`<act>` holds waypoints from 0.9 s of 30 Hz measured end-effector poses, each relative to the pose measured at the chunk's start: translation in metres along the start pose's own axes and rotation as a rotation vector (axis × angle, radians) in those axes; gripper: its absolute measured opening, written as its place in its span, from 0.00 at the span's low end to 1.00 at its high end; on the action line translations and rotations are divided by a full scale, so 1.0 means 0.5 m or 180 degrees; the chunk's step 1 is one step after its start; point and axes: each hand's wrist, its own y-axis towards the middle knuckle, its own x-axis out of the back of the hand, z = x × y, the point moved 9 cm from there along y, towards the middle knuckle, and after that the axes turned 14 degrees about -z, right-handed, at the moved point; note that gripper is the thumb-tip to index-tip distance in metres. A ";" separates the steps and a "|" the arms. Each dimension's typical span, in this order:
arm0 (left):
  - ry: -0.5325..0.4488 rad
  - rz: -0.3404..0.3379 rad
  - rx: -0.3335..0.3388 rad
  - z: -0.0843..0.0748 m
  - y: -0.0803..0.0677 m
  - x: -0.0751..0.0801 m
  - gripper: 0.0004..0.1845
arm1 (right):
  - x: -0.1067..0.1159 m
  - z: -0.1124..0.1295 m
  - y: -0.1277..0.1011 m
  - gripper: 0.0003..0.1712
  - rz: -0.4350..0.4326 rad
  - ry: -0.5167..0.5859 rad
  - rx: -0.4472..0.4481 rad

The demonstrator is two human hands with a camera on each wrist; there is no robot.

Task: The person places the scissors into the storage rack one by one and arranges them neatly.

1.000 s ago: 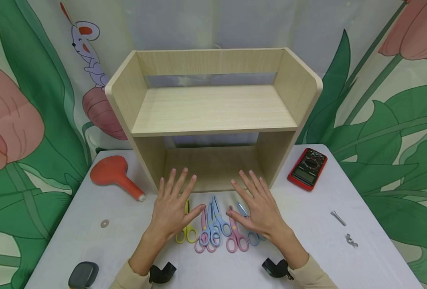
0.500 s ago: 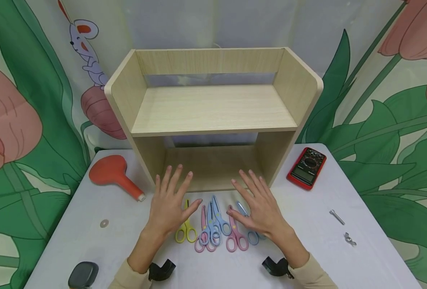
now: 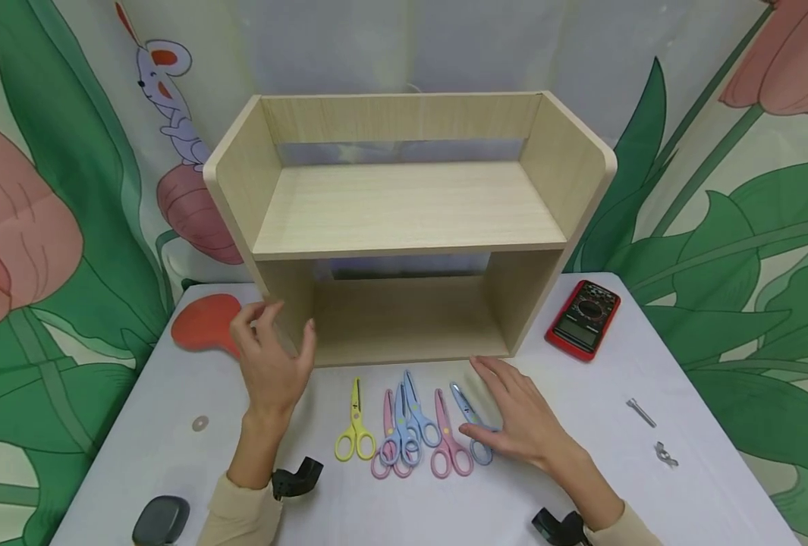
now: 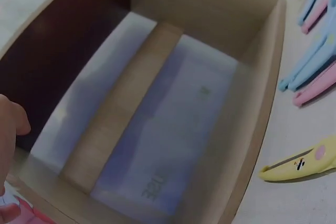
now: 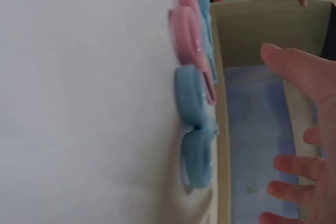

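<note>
While my left hand (image 3: 270, 364) curls loosely beside the wooden shelf (image 3: 404, 227), my right hand (image 3: 523, 421) lies spread, touching the blue scissors (image 3: 470, 425).

Our left hand (image 3: 271, 362) is raised at centre-left of the frame, fingers loosely spread and slightly bent. Our right hand (image 3: 523, 419) lies flat at lower right of centre, fingers straight.

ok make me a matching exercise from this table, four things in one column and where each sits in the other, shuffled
Things:
1. yellow scissors
2. red multimeter
3. metal washer
4. wooden shelf

Places:
A. right of the shelf
B. alone on the left of the table
C. leftmost in the scissor row
D. at the back, middle of the table

Pairs: 1-C, 2-A, 3-B, 4-D
</note>
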 end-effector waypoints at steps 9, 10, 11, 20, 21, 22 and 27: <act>-0.0106 0.0049 0.0574 0.070 -0.023 -0.002 0.34 | -0.050 -0.029 -0.089 0.63 0.0577 0.0048 -0.0315; -0.0118 0.0060 0.0611 0.075 -0.025 -0.002 0.33 | -0.055 -0.030 -0.095 0.62 0.0630 0.0032 -0.0326; -0.0125 0.0068 0.0629 0.079 -0.026 -0.001 0.32 | -0.058 -0.031 -0.099 0.59 0.0656 0.0020 -0.0334; -0.0106 0.0247 0.0786 0.101 -0.034 -0.009 0.25 | -0.056 -0.035 -0.093 0.38 0.0537 0.0092 -0.0253; -0.0092 0.0277 0.0778 0.101 -0.035 -0.010 0.25 | -0.055 -0.035 -0.092 0.37 0.0507 0.0120 -0.0246; -0.0075 0.0304 0.0770 0.101 -0.035 -0.012 0.26 | -0.054 -0.035 -0.090 0.36 0.0462 0.0144 -0.0233; -0.0003 0.0435 0.0689 0.094 -0.038 -0.020 0.28 | -0.035 -0.030 -0.075 0.33 0.0188 0.0180 -0.0167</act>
